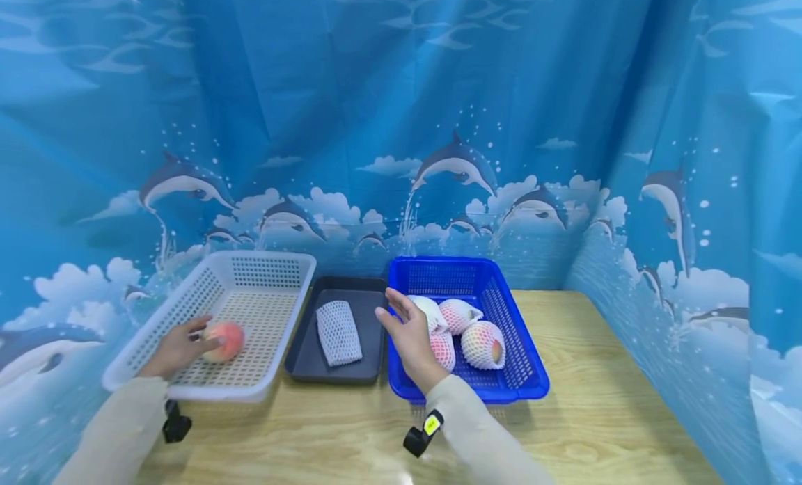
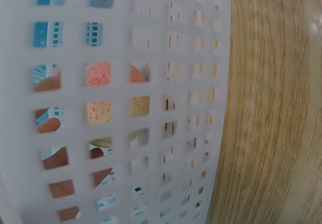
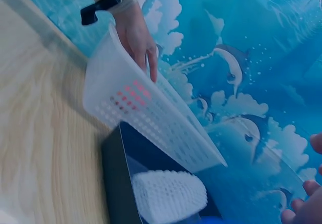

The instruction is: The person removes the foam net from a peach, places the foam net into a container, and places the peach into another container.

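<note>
A peach point(image 1: 224, 342) without a sleeve lies in the white basket point(image 1: 260, 305). My left hand point(image 1: 177, 347) reaches into that basket at the peach's left side, its thumb overlapping the fruit in the head view and its fingers loosely extended. Through the basket wall, the left wrist view shows the peach point(image 2: 98, 75) with fingertips close by. My right hand point(image 1: 410, 335) is raised with fingers spread, holding nothing, over the left rim of the blue basket point(image 1: 523, 335). Inside are several peaches point(image 1: 482, 344) in foam net sleeves.
A dark grey tray point(image 1: 303, 360) stands between the two baskets, with an empty white foam net sleeve point(image 1: 339, 333) lying in it. All stand on a wooden table point(image 1: 576, 394). A blue dolphin-print curtain point(image 1: 376, 123) hangs behind and at the sides.
</note>
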The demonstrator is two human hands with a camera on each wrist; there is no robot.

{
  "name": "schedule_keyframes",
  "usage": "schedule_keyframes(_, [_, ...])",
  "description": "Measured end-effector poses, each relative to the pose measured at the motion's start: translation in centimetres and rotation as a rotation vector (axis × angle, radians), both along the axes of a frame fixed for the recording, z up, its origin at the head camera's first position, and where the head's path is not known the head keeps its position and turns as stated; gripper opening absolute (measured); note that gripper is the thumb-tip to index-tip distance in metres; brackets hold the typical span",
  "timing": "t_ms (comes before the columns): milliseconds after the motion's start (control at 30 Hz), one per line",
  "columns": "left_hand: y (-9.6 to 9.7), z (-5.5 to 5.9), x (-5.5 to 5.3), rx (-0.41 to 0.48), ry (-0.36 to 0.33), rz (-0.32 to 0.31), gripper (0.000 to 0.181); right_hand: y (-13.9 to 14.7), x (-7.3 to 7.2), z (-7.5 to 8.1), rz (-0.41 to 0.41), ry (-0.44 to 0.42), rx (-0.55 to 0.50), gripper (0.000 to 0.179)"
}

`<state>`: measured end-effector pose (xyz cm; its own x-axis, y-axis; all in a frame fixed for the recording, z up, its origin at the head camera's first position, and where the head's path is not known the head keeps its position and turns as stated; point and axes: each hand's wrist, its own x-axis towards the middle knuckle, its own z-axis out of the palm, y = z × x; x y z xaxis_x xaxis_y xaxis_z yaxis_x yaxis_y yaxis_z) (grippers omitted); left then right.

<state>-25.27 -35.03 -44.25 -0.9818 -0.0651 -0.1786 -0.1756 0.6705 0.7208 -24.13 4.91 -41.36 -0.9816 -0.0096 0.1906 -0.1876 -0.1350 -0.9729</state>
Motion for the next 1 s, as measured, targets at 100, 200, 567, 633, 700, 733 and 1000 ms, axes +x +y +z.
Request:
schedule_keyframes(100, [0.1, 0.4, 0.0, -0.008, -0.008, 0.008, 0.085, 1.4, 0.0, 0.0, -0.006, 0.004, 0.023, 0.049])
schedule_keyframes(200, [0.1, 0.7, 0.0, -0.020, -0.021, 0.026, 0.084, 2.7, 0.0, 0.0, -0.020, -0.005, 0.042, 0.049])
schedule_keyframes(567, [0.5, 1.6, 0.9, -0.050, 0.035, -0.037, 0.084, 6.7, -0.4, -1.4, -0.018, 0.043, 0.136, 0.046])
schedule_keyframes(633, [0.9, 1.9, 1.0, -0.033, 0.056, -0.061, 0.083, 7.2, -0.4, -1.5, -0.012, 0.041, 0.164, 0.047])
schedule_keyframes(700, [1.4, 2.1, 1.2, -0.008, 0.083, -0.086, 0.082, 7.7, -0.3, -1.6, -0.006, 0.044, 0.195, 0.047])
schedule_keyframes(733, [1.7, 2.3, 1.3, 0.008, 0.101, -0.106, 0.081, 7.9, -0.3, -1.7, -0.004, 0.040, 0.206, 0.047])
schedule_keyframes(1000, [4.8, 3.7, 1.4, 0.018, 0.159, -0.162, 0.089, 9.6, -0.1, -2.2, 0.022, 0.002, 0.256, 0.046])
